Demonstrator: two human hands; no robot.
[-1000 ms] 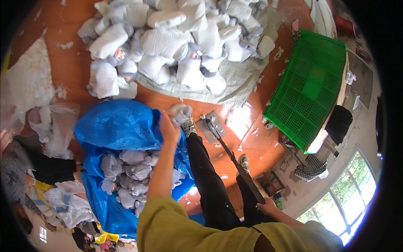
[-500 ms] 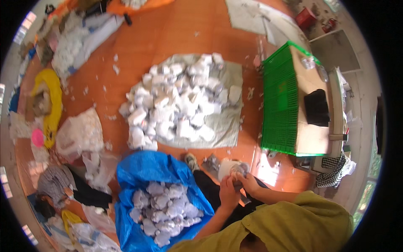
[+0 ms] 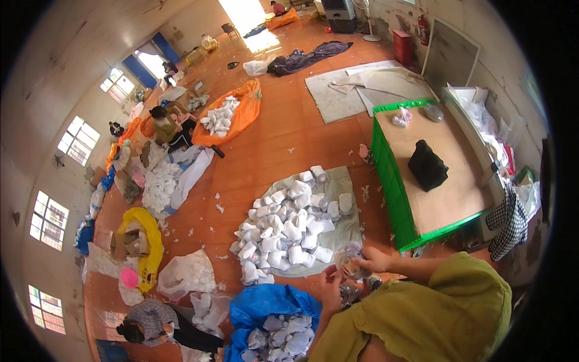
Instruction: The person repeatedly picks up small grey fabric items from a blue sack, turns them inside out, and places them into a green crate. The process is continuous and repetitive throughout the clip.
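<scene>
My right hand (image 3: 376,261) grips a greyish, see-through, crumpled item (image 3: 350,262), possibly plastic; its exact kind is too blurred to tell. Lower and to the left, my left hand (image 3: 329,292) has its fingers bent in by the same item, and what they pinch is unclear. Just beyond my hands, a heap of white, rounded bundles (image 3: 283,226) lies on a pale woven sheet (image 3: 345,208). A blue plastic sack (image 3: 265,300), gaping at the top, holds more greyish-white bundles (image 3: 283,333) beside my left forearm.
To my right stands a green crate (image 3: 392,181) topped with cardboard (image 3: 443,205), with a black bag (image 3: 427,166) on it. At lower left a person (image 3: 148,323) bends over white plastic bags (image 3: 188,274). Another person (image 3: 169,127) sits near an orange sheet (image 3: 248,108).
My view has tilted up, bringing the far room and windows in. My hands have risen from low in front of me, and the greyish item is now held up beside the heap.
</scene>
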